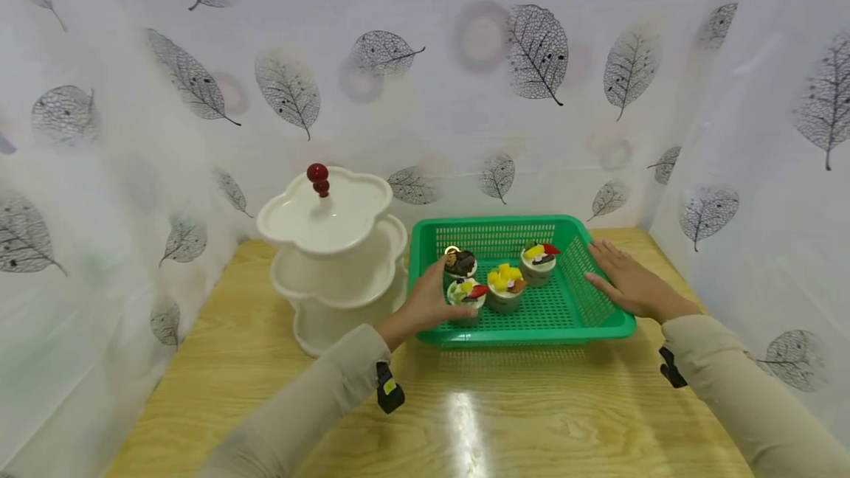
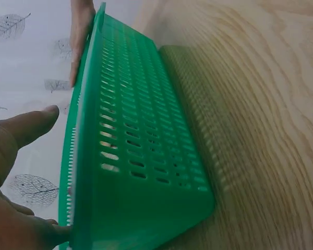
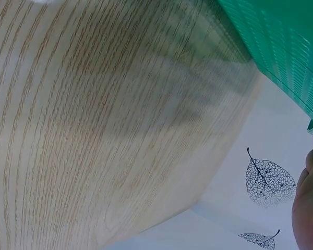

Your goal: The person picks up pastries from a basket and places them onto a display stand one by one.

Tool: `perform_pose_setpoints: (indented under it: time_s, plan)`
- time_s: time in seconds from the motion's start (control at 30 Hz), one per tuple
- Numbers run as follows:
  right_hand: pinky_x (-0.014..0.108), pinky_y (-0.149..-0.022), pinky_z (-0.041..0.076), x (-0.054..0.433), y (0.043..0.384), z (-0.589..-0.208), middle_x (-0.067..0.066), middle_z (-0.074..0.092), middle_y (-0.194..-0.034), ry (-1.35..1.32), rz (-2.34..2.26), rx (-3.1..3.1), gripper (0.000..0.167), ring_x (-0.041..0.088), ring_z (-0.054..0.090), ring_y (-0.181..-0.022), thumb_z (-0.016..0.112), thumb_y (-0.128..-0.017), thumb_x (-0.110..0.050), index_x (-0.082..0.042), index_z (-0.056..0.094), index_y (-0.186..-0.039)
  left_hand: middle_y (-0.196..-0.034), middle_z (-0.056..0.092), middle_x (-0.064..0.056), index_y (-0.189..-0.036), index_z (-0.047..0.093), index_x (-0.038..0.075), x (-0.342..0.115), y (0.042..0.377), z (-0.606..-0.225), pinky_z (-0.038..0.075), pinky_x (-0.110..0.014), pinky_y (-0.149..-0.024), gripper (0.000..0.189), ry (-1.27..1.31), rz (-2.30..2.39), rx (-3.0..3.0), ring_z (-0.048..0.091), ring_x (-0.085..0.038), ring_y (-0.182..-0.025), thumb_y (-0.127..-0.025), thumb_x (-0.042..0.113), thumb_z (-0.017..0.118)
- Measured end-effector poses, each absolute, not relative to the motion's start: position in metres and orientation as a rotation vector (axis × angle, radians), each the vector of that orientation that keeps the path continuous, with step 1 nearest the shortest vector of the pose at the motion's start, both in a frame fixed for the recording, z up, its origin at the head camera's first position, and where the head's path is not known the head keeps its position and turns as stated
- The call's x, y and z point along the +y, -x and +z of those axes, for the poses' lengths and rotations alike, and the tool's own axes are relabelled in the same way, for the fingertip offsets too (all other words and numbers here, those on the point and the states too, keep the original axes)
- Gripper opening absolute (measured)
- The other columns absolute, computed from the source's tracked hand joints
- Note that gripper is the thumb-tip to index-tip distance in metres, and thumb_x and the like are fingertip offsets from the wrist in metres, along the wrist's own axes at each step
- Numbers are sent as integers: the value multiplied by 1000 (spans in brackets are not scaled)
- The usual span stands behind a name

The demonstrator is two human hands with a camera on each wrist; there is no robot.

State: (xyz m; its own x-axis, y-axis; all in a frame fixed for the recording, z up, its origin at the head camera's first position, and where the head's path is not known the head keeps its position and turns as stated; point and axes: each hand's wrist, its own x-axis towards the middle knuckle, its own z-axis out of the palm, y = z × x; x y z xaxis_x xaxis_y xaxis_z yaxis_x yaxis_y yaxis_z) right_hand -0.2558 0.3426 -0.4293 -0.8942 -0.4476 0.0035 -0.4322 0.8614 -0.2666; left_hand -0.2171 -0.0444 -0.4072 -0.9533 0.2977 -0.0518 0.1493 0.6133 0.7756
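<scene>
My left hand reaches over the left rim of a green plastic basket, thumb and fingers spread apart. Between them in the head view is a small dessert cup with green, yellow and red topping. Just behind it sits a chocolate-topped cup. A cup with yellow cubes stands to the right, and another with a red and yellow topping farther back. My right hand rests on the basket's right rim with fingers extended. The left wrist view shows the thumb held out above the rim.
Left of the basket stands a white tiered tray with scalloped edges and a red knob. Both stand on a wooden table. Sheets with a leaf print hang behind and on both sides.
</scene>
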Motion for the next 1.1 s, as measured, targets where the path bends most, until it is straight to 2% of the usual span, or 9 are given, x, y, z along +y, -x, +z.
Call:
perform_pose_setpoints:
  time_s: [0.1,0.27,0.57,0.77,0.93,1.1]
  plan:
    - [63,-113,9,343,256,-431,29,10,-156,703,-411,2973,68,46,5,-143,35,-104,-39,3,12,-152,-155,23,-18,-153,16,4,-37,221,-413,32,-53,-110,110,-312,1314,2617,27,-37,-140,-73,35,84]
    - [63,-113,8,345,257,-434,27,8,-157,695,-408,2980,67,45,4,-144,34,-104,-39,3,11,-152,-153,27,-18,-152,22,5,-28,227,-423,35,-51,-109,106,-217,1340,2618,31,-36,-138,-71,30,86]
    - [63,-113,9,345,257,-433,26,7,-157,692,-406,2980,67,44,3,-144,34,-104,-39,2,11,-152,-142,42,-23,-143,35,-4,-17,233,-437,42,-48,-103,97,-77,1226,2672,43,-38,-127,-66,15,90]
    - [62,-114,8,344,257,-433,27,8,-157,682,-394,2981,68,44,3,-144,34,-104,-40,2,10,-152,-132,51,-22,-136,45,-3,-14,239,-441,45,-47,-99,90,-69,1223,2699,49,-38,-120,-60,9,92]
    - [62,-114,9,343,257,-432,27,9,-156,687,-386,2975,68,45,4,-144,34,-104,-41,2,10,-152,-132,53,-20,-136,46,-1,-13,242,-444,46,-47,-99,90,-50,1216,2701,50,-36,-121,-59,6,92]
    - [62,-113,9,342,257,-432,27,9,-157,681,-390,2972,69,45,4,-144,33,-104,-41,2,10,-152,-126,56,-20,-129,49,-1,-13,243,-446,47,-45,-97,83,-46,1192,2720,53,-36,-117,-58,6,92]
